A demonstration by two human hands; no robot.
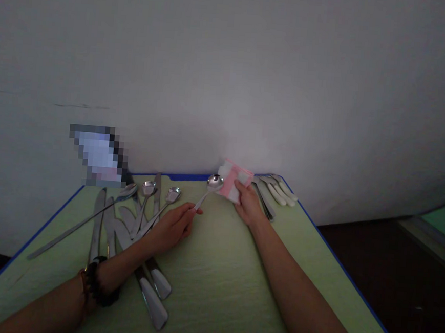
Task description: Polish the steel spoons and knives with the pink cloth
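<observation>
My left hand is closed on the handle of a shiny metal spoon, its bowl raised toward the middle of the table. In my right hand is a folded pink and white cloth, pinched with the thumb on top. The spoon's bowl is right beside the cloth's left edge; whether they touch I cannot tell. Under and beyond my left forearm lie several table knives and more spoons, partly hidden by the arm.
A pixelated phone-like screen leans at the back left. Several pieces of cutlery with pale handles lie at the back right corner. The pale green table has a blue edge and stands against a grey wall.
</observation>
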